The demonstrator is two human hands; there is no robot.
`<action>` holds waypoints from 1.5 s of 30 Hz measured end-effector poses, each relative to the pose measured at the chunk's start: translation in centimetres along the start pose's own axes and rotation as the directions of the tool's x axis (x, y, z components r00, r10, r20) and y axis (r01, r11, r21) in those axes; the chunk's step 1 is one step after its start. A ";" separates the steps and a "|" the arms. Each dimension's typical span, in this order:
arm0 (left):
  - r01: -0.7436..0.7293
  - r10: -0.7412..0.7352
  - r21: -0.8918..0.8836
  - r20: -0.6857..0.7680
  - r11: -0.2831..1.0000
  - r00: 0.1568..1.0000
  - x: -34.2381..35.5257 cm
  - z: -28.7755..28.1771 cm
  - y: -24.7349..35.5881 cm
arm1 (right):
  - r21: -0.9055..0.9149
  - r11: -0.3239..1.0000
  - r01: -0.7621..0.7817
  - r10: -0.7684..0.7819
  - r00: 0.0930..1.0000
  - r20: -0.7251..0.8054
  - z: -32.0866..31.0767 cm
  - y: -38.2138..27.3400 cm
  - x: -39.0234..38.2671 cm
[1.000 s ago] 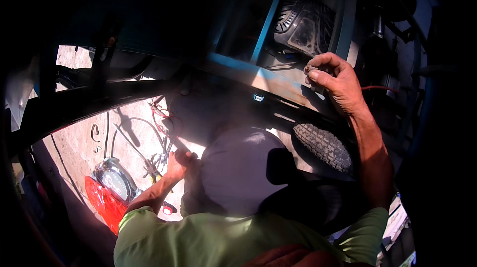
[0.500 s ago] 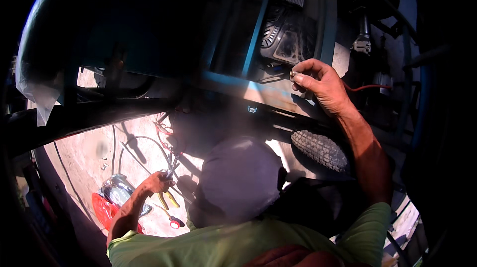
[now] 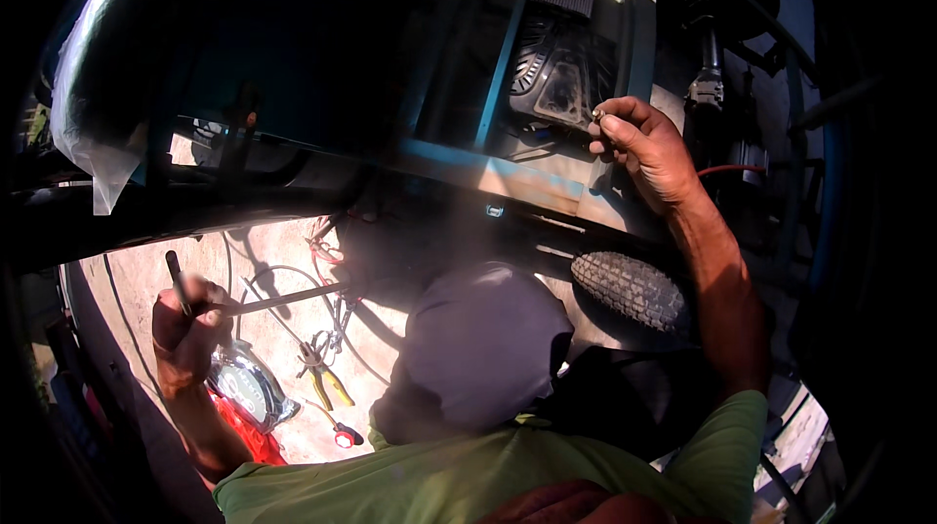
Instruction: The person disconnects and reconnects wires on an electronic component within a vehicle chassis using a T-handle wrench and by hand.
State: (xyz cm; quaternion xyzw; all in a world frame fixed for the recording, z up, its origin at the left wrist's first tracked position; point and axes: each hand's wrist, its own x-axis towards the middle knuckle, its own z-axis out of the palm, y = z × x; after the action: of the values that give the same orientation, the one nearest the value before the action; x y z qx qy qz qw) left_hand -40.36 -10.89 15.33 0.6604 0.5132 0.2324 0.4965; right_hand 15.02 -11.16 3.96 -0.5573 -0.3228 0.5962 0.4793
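My left hand (image 3: 190, 329) is closed around what looks like a T-handle wrench (image 3: 283, 298). Its dark crossbar sticks up past the fingers and its long shaft points right over the sunlit ground. Thumb and fingertips of my right hand (image 3: 639, 145) pinch a small metal piece (image 3: 597, 115), possibly a bolt; its exact kind is too small to make out. That hand hovers above the frame by the black engine (image 3: 561, 80). Below and right of the left hand lie pliers with yellow handles (image 3: 332, 389) on the ground.
A blue metal frame (image 3: 498, 173) surrounds the engine. A knobby tyre (image 3: 630, 292) is beneath my right forearm. On the ground are a plastic-wrapped package (image 3: 252, 382), a red bag (image 3: 256, 436), a red round-ended item (image 3: 344, 439) and dark cables (image 3: 283, 270). Clear plastic sheeting (image 3: 107, 163) hangs left.
My left hand has risen from beside the pliers and moved left, now with the long tool in it. The right hand, still pinching the small piece, has shifted slightly up and right.
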 end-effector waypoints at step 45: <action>-0.148 0.023 -0.725 -0.179 0.673 0.984 1.8 14.1 -4.8 | -0.407 0.890 0.206 -0.066 0.941 0.331 2.7 -6.0 -3.5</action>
State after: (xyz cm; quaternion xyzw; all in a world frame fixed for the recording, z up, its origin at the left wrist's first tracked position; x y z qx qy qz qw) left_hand -30.36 -15.23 5.11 0.4085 0.3817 0.4925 0.6670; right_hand 13.34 -12.05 11.16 -0.5261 -0.5572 0.5529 0.3272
